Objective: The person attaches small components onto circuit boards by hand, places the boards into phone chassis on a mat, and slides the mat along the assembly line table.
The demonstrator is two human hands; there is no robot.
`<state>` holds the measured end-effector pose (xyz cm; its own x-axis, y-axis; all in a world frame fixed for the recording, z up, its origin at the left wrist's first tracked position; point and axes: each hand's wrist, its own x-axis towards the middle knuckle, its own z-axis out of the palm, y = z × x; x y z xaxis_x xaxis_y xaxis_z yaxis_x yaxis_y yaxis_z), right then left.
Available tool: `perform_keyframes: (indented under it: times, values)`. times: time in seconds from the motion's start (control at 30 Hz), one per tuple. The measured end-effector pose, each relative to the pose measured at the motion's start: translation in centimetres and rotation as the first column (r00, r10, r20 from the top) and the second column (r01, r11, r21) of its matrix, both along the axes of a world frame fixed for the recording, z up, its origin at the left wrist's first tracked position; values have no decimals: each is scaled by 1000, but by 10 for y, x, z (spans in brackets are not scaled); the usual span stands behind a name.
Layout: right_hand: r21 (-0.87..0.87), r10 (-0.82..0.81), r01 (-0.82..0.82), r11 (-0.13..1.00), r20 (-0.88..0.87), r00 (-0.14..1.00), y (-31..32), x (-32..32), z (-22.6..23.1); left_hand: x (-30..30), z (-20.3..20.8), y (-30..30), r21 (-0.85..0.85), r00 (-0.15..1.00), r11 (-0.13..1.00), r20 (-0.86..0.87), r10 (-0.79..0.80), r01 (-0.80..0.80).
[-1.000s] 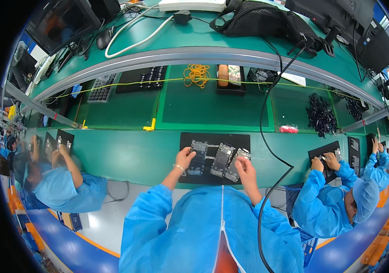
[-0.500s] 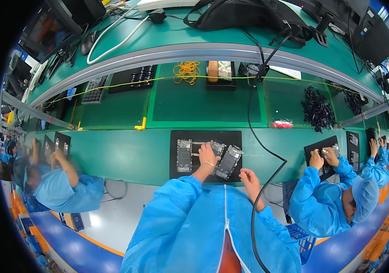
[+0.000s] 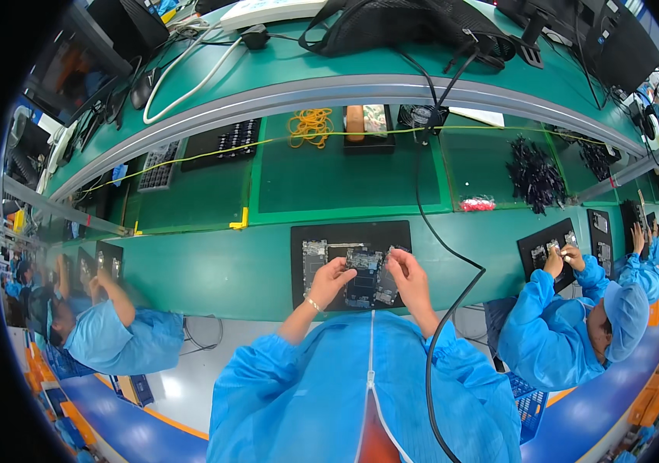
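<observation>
A dark circuit board (image 3: 363,279) with small parts along its upper edge is held between my two hands, over a black mat (image 3: 345,231). My left hand (image 3: 331,281) pinches its left edge with thumb and fingertips. At its upper right corner, the fingers of my right hand (image 3: 411,279) are closed on it. Left of the held board, a second circuit board (image 3: 314,262) lies on the mat. A third board (image 3: 386,287) shows partly behind the held one, near my right fingers. A thin pale strip (image 3: 343,245) lies near the mat's top.
A black cable (image 3: 464,262) hangs down past my right arm. Beyond the mat stand a black tray (image 3: 380,143), yellow bands (image 3: 310,127) and a pile of dark parts (image 3: 534,176). A metal rail (image 3: 329,91) crosses above. Co-workers (image 3: 576,324) sit on both sides.
My left hand has drawn back from over the boards and my right hand has come up from the mat's edge. Both now hold one board, raised between them.
</observation>
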<state>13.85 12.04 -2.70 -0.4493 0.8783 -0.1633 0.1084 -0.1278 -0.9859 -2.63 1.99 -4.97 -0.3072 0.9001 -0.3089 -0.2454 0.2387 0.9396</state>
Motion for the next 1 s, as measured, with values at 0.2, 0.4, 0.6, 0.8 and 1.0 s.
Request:
perform_keyframes:
  times: [0.2, 0.4, 0.6, 0.8, 1.0]
  values:
    - [45, -1, 4, 999, -59, 998, -18, -16, 24, 3, 30, -21, 4, 973, 996, -215, 85, -86]
    - [119, -1, 4, 993, -27, 1000, -37, -21, 57, 7, 47, -38, 136, 862, 970, -445, 242, -202]
    - [117, -34, 45, 992, -96, 995, -45, -24, 60, 8, 62, -42, 223, 817, 954, -499, 288, -200]
    - [128, -24, 36, 991, -94, 995, -48, -25, 64, 7, 66, -47, 266, 835, 945, -464, 298, -189]
    - [60, 11, -1, 998, -162, 987, -47, -20, 66, 7, 67, -48, 287, 858, 943, -429, 282, -167]
